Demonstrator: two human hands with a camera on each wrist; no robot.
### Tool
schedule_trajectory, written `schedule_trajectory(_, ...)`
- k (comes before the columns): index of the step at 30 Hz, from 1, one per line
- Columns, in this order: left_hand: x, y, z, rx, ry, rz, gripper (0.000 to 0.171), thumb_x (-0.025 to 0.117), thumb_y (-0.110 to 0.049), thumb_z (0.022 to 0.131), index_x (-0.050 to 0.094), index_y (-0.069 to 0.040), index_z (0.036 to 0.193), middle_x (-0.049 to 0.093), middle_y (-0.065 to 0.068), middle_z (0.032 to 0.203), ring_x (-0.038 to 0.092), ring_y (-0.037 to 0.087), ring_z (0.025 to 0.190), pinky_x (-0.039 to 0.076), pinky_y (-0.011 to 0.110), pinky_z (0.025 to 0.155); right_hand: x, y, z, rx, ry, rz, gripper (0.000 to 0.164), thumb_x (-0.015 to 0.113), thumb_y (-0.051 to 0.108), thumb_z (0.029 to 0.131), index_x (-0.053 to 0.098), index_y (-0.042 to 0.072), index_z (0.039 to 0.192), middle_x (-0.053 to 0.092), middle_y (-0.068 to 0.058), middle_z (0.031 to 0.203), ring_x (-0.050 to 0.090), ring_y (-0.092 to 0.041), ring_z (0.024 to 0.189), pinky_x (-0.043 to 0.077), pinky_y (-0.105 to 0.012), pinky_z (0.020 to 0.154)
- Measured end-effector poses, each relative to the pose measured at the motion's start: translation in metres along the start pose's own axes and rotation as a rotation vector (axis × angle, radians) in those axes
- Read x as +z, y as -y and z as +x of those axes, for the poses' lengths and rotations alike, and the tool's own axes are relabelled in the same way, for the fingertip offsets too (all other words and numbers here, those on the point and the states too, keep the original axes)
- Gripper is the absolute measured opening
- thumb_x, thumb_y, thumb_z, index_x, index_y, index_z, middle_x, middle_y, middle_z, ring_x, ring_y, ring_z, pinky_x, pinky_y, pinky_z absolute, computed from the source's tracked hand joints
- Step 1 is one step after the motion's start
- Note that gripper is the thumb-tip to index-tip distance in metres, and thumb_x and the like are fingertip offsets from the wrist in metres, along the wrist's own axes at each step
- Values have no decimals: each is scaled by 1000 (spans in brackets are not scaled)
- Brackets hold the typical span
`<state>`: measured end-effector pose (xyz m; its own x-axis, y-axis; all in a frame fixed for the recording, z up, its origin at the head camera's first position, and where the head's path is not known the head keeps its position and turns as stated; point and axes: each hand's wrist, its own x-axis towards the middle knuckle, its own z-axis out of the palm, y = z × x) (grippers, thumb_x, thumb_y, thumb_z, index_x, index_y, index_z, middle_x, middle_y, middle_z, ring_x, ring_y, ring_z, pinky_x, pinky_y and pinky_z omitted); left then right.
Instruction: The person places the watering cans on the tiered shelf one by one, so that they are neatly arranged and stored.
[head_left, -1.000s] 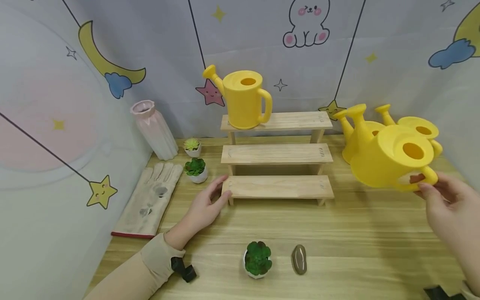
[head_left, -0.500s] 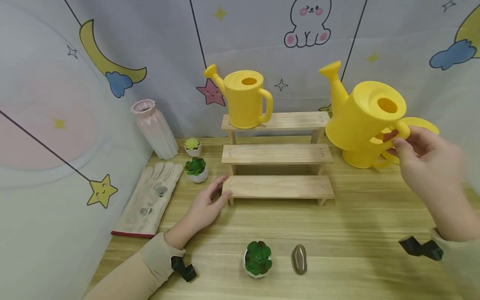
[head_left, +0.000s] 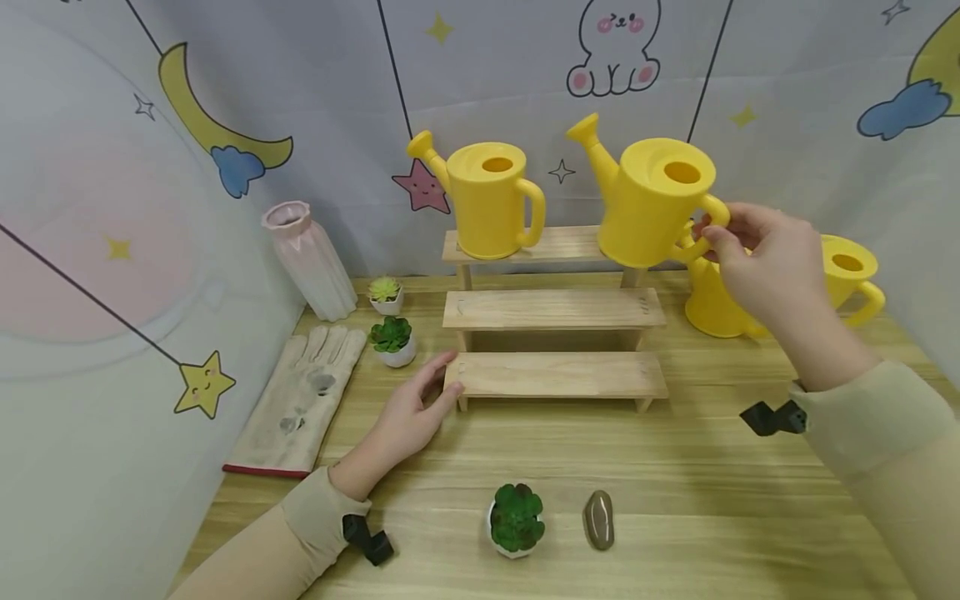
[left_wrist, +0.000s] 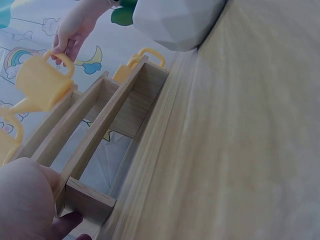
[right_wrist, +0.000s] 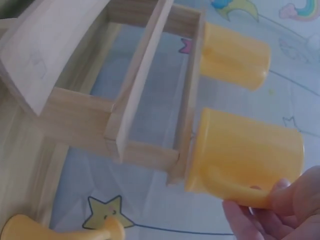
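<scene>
By its handle, my right hand (head_left: 776, 258) holds a yellow watering can (head_left: 656, 204) at the right end of a three-step wooden shelf's (head_left: 555, 310) top step. The can leans slightly, spout to the left; whether its base touches the wood I cannot tell. Another yellow watering can (head_left: 489, 200) stands upright on that step's left end. My left hand (head_left: 408, 417) grips the left end of the lowest step; in the left wrist view, fingers (left_wrist: 67, 224) bend round the step's end. Two more watering cans stand right of the shelf, one watering can (head_left: 712, 304) partly behind my right hand.
Left of the shelf are a pink-white vase (head_left: 311, 262), two small potted succulents, the nearer one a dark green succulent (head_left: 393, 342), and a work glove (head_left: 296, 408). In front lie a potted succulent (head_left: 515, 521) and a brown stone (head_left: 598, 520). A printed cloth hangs behind.
My right hand has carried the watering can left and up from beside the other cans to the top step's right end, turning it more upright. My left hand has stayed in place.
</scene>
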<state>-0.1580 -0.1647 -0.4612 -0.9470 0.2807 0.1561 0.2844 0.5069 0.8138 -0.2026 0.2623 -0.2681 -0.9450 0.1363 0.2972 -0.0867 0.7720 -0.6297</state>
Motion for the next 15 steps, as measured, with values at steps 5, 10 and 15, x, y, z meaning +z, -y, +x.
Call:
schedule_trajectory(5, 0, 0, 0, -1, 2, 1, 64, 55, -52, 103, 41, -22, 157, 52, 4, 155, 53, 21, 142, 46, 45, 117, 6, 7, 11, 28, 45, 13, 48, 52, 44, 105, 61, 15, 142, 69, -11, 134, 71, -16, 109, 60, -16, 83)
schedule_trajectory(10, 0, 0, 0, -1, 2, 10, 64, 55, -52, 103, 41, -20, 157, 50, 3, 157, 52, 21, 142, 45, 44, 117, 10, 10, 19, 35, 63, 8, 51, 53, 45, 104, 59, 15, 145, 68, -11, 137, 72, -14, 104, 61, -18, 81)
schedule_trajectory(15, 0, -1, 0, -7, 2, 10, 64, 55, -53, 103, 41, -22, 157, 50, 2, 157, 52, 21, 143, 45, 44, 117, 10, 13, 26, 34, 83, -16, 53, 52, 46, 104, 57, 15, 147, 68, -12, 138, 73, -23, 108, 62, -26, 84)
